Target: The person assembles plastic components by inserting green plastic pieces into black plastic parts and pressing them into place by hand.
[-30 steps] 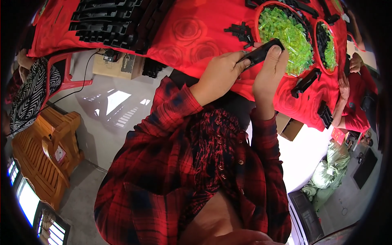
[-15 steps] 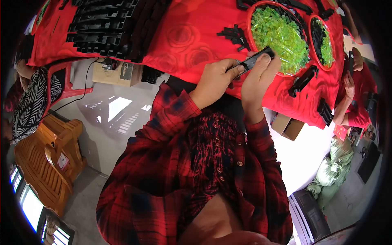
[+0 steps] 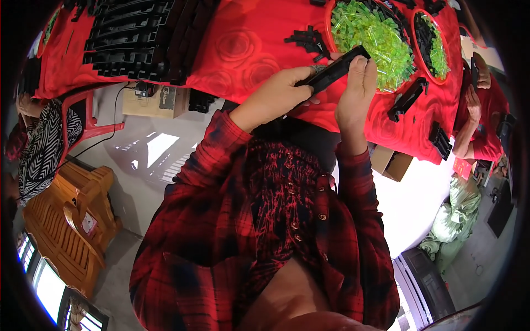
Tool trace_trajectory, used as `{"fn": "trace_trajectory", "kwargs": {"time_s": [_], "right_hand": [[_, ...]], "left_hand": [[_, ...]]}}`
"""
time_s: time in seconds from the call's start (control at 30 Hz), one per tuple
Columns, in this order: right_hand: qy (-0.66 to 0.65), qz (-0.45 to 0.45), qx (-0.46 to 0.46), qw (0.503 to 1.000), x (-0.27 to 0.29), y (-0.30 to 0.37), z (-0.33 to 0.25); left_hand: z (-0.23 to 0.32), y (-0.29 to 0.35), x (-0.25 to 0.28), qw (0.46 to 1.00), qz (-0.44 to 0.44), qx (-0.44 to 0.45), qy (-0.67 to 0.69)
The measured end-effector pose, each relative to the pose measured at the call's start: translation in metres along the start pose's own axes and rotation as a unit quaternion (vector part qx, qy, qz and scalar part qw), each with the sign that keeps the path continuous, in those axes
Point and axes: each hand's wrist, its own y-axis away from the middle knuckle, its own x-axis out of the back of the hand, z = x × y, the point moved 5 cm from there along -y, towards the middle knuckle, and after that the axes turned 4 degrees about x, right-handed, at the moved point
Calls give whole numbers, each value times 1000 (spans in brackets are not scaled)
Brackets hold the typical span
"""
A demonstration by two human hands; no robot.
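A long black plastic part lies slanted between my hands above the near edge of the red-covered table. My left hand is closed around its lower end, fingers partly hidden beneath it. At the upper end, my right hand grips it with the thumb pressed on top. Just beyond is a round red-rimmed basin heaped with small translucent green pieces. Left of the basin is a small pile of loose black pieces. Another black part rests right of my right hand.
Stacked black plastic parts cover the table's left. A second basin holds black and green pieces. More black parts sit at the right edge. A co-worker's hands show far right. Below are cardboard boxes and a wooden chair.
My left hand has moved left and down along the black part, so more of it shows. My right hand still holds the upper end. The whole view has shifted slightly.
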Motion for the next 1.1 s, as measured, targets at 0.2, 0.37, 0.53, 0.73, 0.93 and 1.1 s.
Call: {"fn": "trace_trajectory", "kwargs": {"time_s": [0.2,0.37,0.53,0.73,0.93,1.1], "right_hand": [[-7,-4,-16,1000,-1,-1,3],[-6,-12,-26,1000,1,-5,10],[-36,-27,-92,995,-10,4,8],[-57,-100,-142,983,-31,25,30],[-31,-165,-120,978,-28,26,25],[-44,-166,-102,980,-26,23,13]], "left_hand": [[6,4,4,992,-53,-31,112],[10,8,7,982,-32,32,182],[16,19,6,998,-46,-39,13],[-11,35,27,989,100,-48,-95],[-4,40,35,974,191,-63,-104],[2,36,29,961,199,-146,-126]]}}
